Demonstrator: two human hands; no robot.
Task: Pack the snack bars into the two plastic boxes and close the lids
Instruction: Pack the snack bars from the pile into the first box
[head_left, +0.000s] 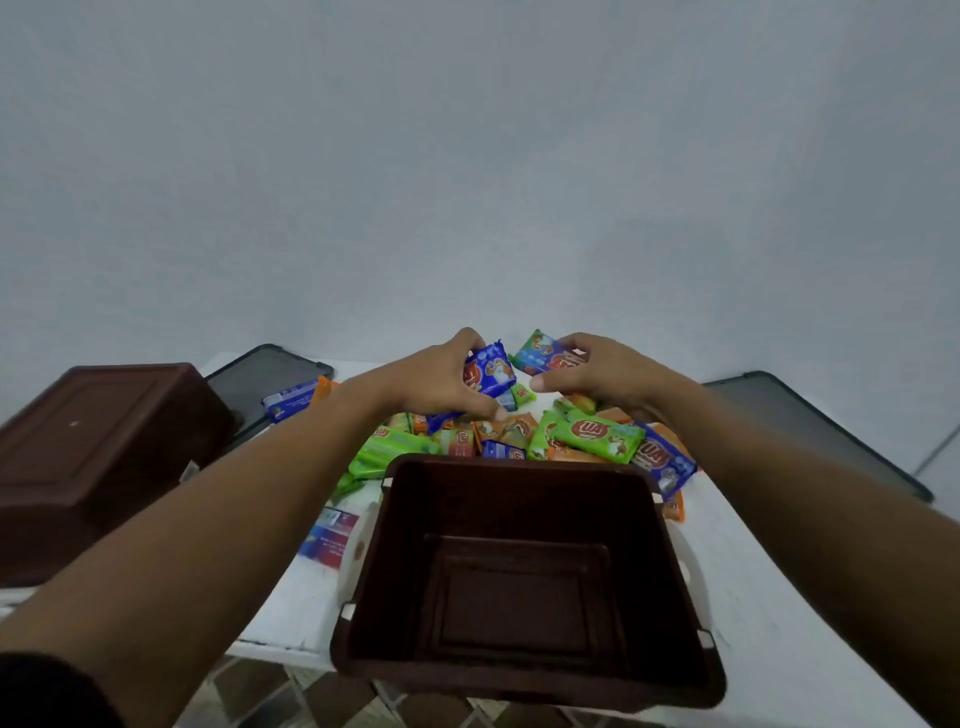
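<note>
A pile of snack bars (582, 436) in green, blue and orange wrappers lies on the white table (301, 608). My left hand (441, 384) grips a blue snack bar (491, 370) above the pile. My right hand (605, 371) holds a green-and-blue snack bar (540, 353) beside it. An open, empty brown plastic box (524, 587) stands in front of the pile, at the table's near edge. A second brown box (98, 457) sits upside down at the left. Two dark lids lie flat: one lid (265, 379) at the back left, the other lid (810, 431) at the right.
A blue bar (288, 402) and an orange one lie apart by the left lid. A flat blue-and-pink packet (330, 538) rests left of the open box. A pale wall rises behind the table. Patterned floor tiles (291, 696) show below the near edge.
</note>
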